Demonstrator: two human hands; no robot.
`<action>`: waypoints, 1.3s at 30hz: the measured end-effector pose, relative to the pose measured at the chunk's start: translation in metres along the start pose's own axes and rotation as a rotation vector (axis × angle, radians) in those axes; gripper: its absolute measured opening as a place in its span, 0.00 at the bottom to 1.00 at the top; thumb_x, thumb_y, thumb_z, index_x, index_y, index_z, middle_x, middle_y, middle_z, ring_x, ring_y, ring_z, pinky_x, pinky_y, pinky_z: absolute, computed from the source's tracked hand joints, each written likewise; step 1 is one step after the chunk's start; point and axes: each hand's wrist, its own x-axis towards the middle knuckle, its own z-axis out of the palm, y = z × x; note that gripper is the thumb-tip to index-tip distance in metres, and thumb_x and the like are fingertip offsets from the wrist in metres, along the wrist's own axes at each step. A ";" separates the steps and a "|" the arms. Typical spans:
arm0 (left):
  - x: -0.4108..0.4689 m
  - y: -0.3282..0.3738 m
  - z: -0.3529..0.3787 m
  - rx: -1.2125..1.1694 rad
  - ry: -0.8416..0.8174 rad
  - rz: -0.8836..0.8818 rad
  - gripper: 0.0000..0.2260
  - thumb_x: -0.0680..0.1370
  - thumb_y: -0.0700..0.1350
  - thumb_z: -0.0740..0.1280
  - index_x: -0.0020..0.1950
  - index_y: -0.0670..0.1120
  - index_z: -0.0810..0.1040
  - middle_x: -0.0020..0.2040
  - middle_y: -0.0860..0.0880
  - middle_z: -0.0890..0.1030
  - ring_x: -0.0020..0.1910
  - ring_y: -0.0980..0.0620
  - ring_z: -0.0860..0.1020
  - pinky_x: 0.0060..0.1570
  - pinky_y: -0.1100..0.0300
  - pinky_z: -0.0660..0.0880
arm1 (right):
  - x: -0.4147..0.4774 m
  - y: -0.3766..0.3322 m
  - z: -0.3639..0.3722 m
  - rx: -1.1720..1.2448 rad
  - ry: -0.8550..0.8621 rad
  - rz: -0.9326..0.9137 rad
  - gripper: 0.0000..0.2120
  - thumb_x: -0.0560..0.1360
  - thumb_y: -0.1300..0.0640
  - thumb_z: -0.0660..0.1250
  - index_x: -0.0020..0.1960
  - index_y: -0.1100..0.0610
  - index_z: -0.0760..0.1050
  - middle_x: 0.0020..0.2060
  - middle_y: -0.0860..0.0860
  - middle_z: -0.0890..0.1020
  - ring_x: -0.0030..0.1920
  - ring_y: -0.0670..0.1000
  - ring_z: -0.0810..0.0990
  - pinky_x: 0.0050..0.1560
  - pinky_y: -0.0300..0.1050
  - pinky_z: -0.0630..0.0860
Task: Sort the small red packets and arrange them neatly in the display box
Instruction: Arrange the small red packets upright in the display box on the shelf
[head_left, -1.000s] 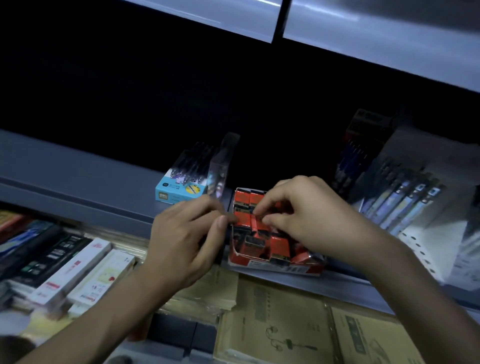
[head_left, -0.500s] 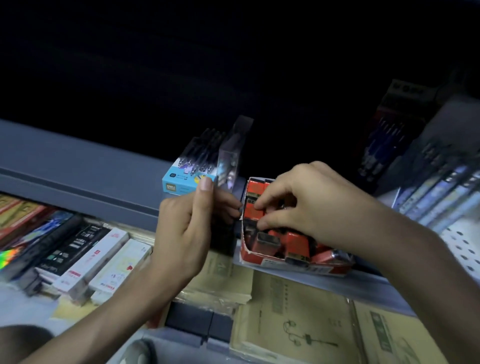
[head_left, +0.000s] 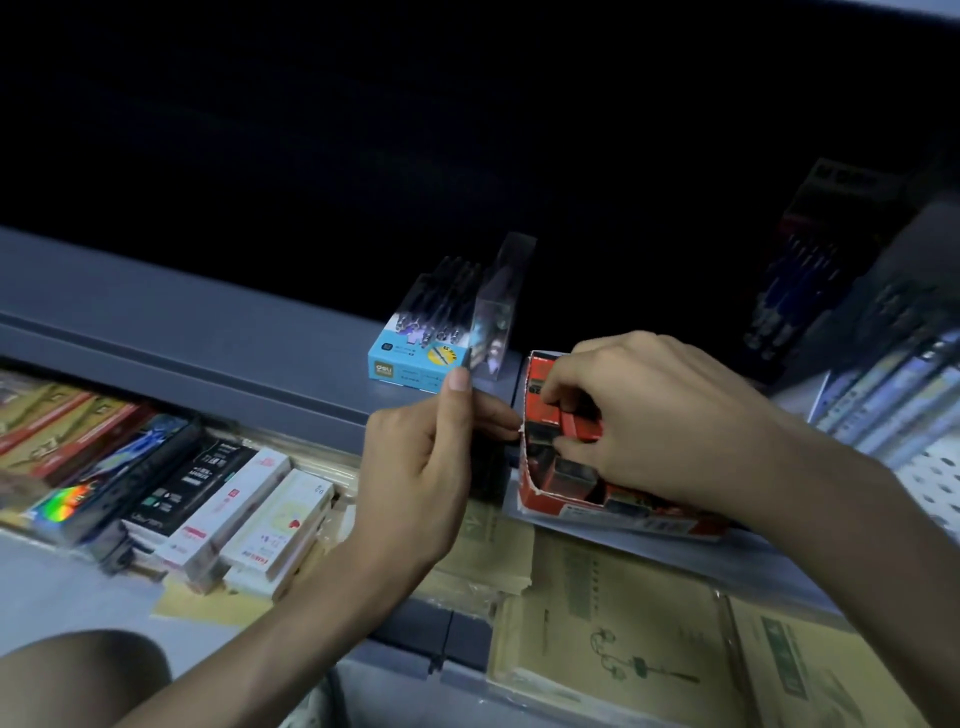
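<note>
A red packet (head_left: 577, 427) is pinched between the thumb and fingers of the right hand (head_left: 660, 415), low inside the box (head_left: 531, 483). The box stands at the front edge of the shelf (head_left: 208, 364), just right of the blue pen carton (head_left: 410, 364). The fingertips of the left hand (head_left: 415, 467) are laid against the left wall of the box, thumb raised. Whether anything is pinched there cannot be told, since the light is poor.

The step in hand is judged to be the seating of this packet among its neighbours. It is best done with the packet turned to match the ones already standing near the front wall (their dark ends are seen facing up). It should then be pressed down squarely, not dropped in at an angle. The grip should be kept light and near the top edge, so that the fingers can be drawn out without lifting the packets alongside.

The left wall looks torn and soft at its rim, so the box should be braced from outside while the packet is pushed in. Otherwise the box may be slid along the shelf or tipped over its front edge. Gaps should be closed toward one corner, so that the row is packed tight before another is begun.
</note>
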 end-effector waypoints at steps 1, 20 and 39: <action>-0.001 0.000 0.000 0.015 0.005 0.013 0.27 0.88 0.50 0.52 0.43 0.48 0.89 0.39 0.57 0.88 0.41 0.59 0.87 0.42 0.60 0.82 | 0.000 -0.001 0.001 0.022 0.010 0.017 0.10 0.74 0.46 0.71 0.55 0.46 0.79 0.47 0.43 0.79 0.48 0.49 0.79 0.49 0.49 0.80; -0.011 -0.005 0.006 0.216 0.071 0.171 0.29 0.88 0.53 0.52 0.38 0.47 0.87 0.31 0.56 0.83 0.31 0.58 0.81 0.29 0.52 0.76 | 0.008 0.001 0.017 0.048 0.071 0.130 0.17 0.72 0.42 0.76 0.54 0.52 0.83 0.49 0.48 0.83 0.52 0.53 0.82 0.53 0.52 0.81; 0.011 0.003 0.006 -0.132 0.039 -0.054 0.18 0.86 0.53 0.58 0.46 0.50 0.85 0.36 0.50 0.82 0.36 0.50 0.81 0.38 0.48 0.78 | -0.011 0.020 0.017 0.574 0.333 0.168 0.05 0.79 0.52 0.70 0.50 0.44 0.84 0.32 0.51 0.80 0.28 0.43 0.73 0.31 0.39 0.70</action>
